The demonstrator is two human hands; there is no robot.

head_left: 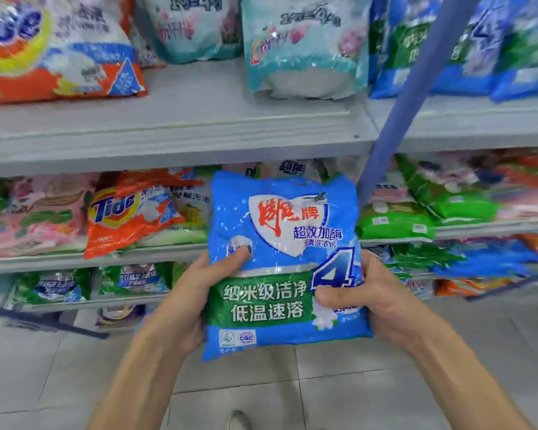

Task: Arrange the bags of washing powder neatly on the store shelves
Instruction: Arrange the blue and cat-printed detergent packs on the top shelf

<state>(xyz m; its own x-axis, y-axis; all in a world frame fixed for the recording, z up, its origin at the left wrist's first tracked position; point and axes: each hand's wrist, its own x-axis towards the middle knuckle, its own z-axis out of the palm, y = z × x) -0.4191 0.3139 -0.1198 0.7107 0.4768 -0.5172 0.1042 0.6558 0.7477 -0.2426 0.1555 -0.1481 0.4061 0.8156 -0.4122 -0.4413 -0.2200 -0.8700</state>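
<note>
Both hands hold the blue bag (284,262) upright: left hand (196,293) at its 9 o'clock, right hand (367,297) at 3, thumbs pressed on front. Matching blue bags (448,57) probably sit at 1 o'clock.

Body check: left hand (196,290) and right hand (382,296) both bare, wrists too. Left forearm (149,367) and right forearm (454,367) bare from the wrist all the way to the bottom frame edge. Footwear: one shoe toe (237,421), pale grey-white, rounded, soft-focus, on the inner side of the left forearm. Other clothing is out of frame.
</note>
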